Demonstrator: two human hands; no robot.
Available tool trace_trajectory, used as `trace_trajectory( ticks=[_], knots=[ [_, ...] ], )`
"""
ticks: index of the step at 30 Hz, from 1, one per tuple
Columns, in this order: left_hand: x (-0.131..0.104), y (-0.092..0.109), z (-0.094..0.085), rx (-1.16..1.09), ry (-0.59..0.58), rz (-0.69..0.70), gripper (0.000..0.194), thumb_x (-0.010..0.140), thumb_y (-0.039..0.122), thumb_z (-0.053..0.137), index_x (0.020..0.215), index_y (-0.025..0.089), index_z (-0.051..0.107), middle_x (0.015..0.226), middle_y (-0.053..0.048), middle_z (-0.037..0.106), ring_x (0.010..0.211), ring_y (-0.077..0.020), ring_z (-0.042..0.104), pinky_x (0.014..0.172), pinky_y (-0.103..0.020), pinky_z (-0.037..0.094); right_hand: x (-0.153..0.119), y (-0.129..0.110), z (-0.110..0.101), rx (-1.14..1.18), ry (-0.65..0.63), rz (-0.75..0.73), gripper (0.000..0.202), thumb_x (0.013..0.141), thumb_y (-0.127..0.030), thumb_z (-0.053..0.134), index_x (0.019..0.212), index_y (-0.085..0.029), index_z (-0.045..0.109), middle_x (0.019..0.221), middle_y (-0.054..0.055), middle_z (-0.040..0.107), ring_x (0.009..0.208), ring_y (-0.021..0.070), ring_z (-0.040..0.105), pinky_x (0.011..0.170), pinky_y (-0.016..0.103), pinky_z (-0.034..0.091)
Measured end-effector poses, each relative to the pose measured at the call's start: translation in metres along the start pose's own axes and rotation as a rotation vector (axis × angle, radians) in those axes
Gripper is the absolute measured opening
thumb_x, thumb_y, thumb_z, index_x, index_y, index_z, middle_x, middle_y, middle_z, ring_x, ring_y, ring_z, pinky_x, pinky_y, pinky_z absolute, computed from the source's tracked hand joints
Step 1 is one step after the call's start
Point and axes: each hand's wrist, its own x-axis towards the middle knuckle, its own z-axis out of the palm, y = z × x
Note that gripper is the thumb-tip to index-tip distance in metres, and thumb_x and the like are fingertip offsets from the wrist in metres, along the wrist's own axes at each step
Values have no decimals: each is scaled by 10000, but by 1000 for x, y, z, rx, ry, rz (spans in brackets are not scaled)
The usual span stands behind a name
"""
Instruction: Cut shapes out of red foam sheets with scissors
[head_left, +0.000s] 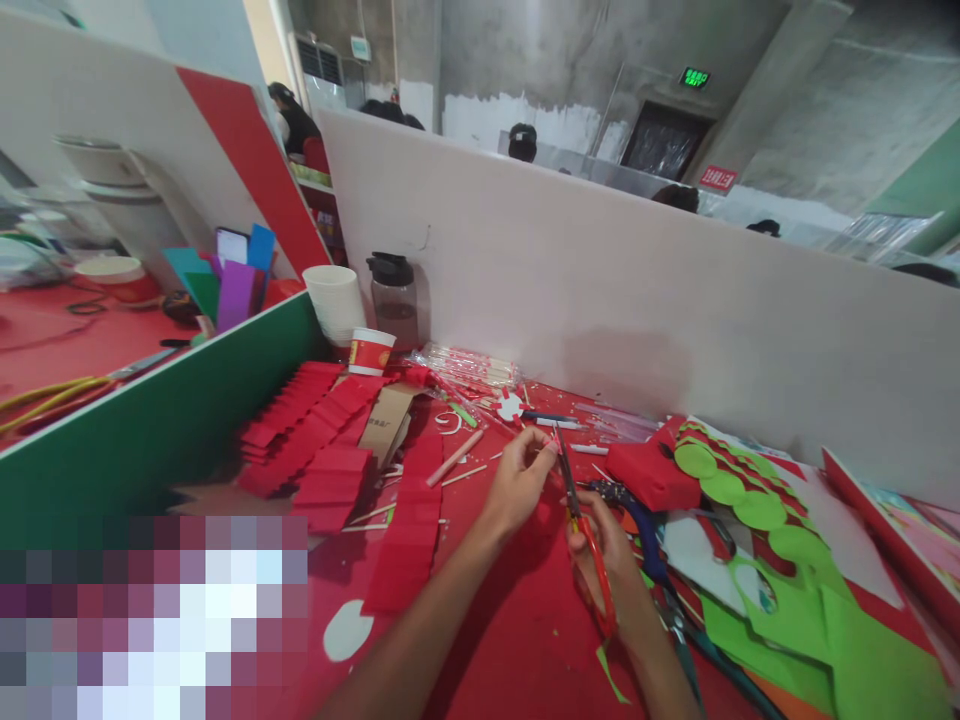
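My left hand is closed in a pinch on a small pink-red piece above the red table. My right hand grips the orange-red handles of a pair of scissors, whose dark blades point up and away beside the left fingertips. The blade tips reach the small piece; whether they touch it cannot be made out. Just beyond the left hand lies a white disc with red edge pieces. A green paper strip lies below the scissors.
Pleated red paper and a white oval lie left. Behind stand paper cups and a dark-lidded bottle. Right are pliers, a red bundle and green cutouts. A white partition crosses behind; people's heads show beyond.
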Motion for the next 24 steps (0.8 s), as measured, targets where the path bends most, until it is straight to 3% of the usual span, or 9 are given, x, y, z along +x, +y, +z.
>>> trace_trajectory(
  ticks=[3,15,19,24],
  knots=[
    [0,1,0,-4,-4,2,327,828,485,670,700,215,537,653,25,536,617,-125,503,625,-247,418,0,1,0,24,-6,23,480,829,-618,679,1105,-234,593,633,-61,504,470,106,416,502,211,452],
    [0,0,0,-12,-7,1,302,827,466,666,713,212,548,665,20,549,629,-129,515,623,-246,414,0,11,0,98,-6,82,455,813,-487,752,1147,-230,578,607,-90,470,413,68,343,417,171,374],
    [0,0,0,-4,1,1,326,816,493,672,700,214,548,664,11,554,633,-135,520,612,-243,412,-1,10,0,111,-25,104,526,814,-602,717,1155,-236,553,583,-103,417,381,60,289,358,163,285],
    [0,2,0,-2,3,5,344,802,504,683,681,213,545,651,11,543,621,-132,508,613,-240,413,1,14,-3,22,-73,20,728,770,-826,586,1178,-225,530,655,-68,452,439,84,318,392,192,307]
  ],
)
